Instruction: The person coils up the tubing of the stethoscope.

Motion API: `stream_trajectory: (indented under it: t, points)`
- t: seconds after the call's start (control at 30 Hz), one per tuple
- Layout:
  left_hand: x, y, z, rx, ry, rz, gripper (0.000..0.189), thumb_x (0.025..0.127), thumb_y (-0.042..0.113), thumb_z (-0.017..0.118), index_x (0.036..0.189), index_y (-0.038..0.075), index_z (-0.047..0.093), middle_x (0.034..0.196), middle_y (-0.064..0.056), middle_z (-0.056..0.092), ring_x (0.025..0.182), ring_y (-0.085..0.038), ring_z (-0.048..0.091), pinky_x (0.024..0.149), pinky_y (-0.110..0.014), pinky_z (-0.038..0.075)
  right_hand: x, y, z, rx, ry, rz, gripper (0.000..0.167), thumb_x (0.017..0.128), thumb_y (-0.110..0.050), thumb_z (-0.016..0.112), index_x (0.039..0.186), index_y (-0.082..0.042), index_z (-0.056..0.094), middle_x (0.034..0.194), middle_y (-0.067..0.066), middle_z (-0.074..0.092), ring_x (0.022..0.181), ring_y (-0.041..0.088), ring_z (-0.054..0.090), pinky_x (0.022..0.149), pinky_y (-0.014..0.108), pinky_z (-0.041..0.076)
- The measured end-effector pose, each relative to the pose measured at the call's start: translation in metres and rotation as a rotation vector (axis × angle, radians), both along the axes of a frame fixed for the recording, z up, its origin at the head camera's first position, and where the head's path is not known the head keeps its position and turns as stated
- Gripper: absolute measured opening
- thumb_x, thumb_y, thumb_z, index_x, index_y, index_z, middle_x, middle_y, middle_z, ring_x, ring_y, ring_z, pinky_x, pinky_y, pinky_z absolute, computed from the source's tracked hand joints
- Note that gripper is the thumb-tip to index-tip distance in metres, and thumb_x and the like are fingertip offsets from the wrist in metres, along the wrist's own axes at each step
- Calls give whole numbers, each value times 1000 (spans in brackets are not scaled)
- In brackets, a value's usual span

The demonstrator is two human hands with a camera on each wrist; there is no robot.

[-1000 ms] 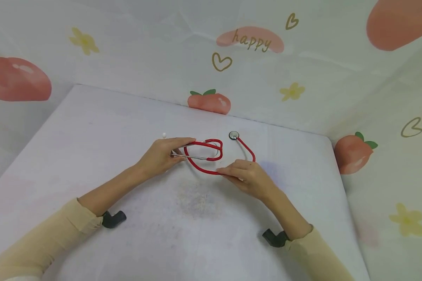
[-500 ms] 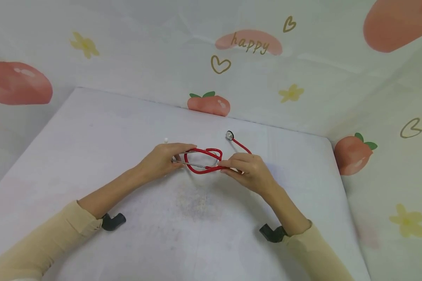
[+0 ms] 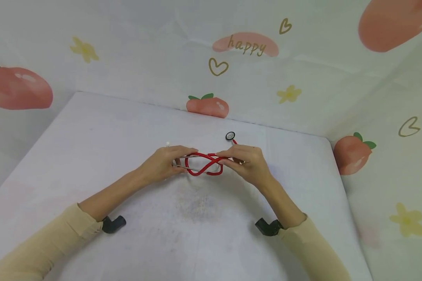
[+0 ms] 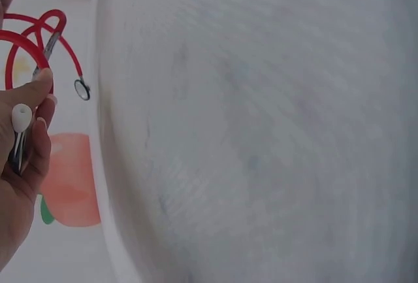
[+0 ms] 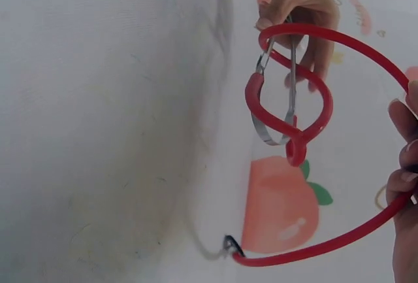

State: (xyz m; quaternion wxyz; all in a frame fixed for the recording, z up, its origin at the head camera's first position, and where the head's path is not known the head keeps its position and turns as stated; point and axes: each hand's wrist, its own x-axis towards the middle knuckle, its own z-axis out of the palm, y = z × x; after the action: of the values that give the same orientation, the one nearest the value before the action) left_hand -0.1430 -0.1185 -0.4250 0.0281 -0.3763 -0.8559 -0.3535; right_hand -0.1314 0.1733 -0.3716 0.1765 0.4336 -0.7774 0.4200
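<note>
Stethoscope (image 5: 297,142), red-looped and silvery-armed, in the pinch of left fingers (image 3: 182,150) and right fingers (image 3: 230,151).

Table (image 3: 197,253): white, grey-smudged. Over it: stethoscope (image 5: 297,149), red tubing (image 5: 320,249), silver metal (image 5: 292,87), white eartip (image 4: 21,117); beige sleeves (image 3: 56,236). Behind it: white backdrop (image 3: 151,70), pink-fruit and yellow-flower print (image 3: 209,107).

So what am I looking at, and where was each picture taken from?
No robot here: these are a person's bare left hand and right hand. The wide picture comes from a camera worn on the head, the other two from one on each wrist. The hands hold a stethoscope above a white table. The left hand grips its metal ear tubes and some red tubing; the right pinches that tubing farther along. The chest piece pokes out beyond the right hand.
</note>
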Motion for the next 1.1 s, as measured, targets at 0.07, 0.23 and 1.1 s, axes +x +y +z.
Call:
stream_trajectory:
  t: [0.07, 0.23, 1.1]
  points:
    - [0, 0, -1, 13, 5, -13, 71, 73, 5, 88, 137, 16, 60, 126, -1, 66, 78, -8, 64, 66, -22, 55, -2, -1, 0, -9, -16, -5, 31, 69, 8, 85, 96, -4, 79, 82, 2, 73, 59, 7, 46, 49, 21, 39]
    - [0, 1, -2, 51, 36, -56, 67, 74, 7, 88, 135, 13, 62, 127, -1, 65, 80, -14, 64, 64, -21, 54, -6, -2, -2, -18, -61, -20, 27, 73, 6, 84, 98, -3, 78, 81, 2, 72, 61, 8, 49, 53, 17, 42]
    - [1, 6, -1, 129, 135, -71, 54, 73, 22, 91, 119, 10, 65, 111, 2, 64, 82, -13, 62, 65, -20, 54, -25, -29, -14, -145, -211, -92, 18, 81, 3, 79, 99, 2, 77, 81, 8, 73, 61, 13, 51, 53, 22, 44]
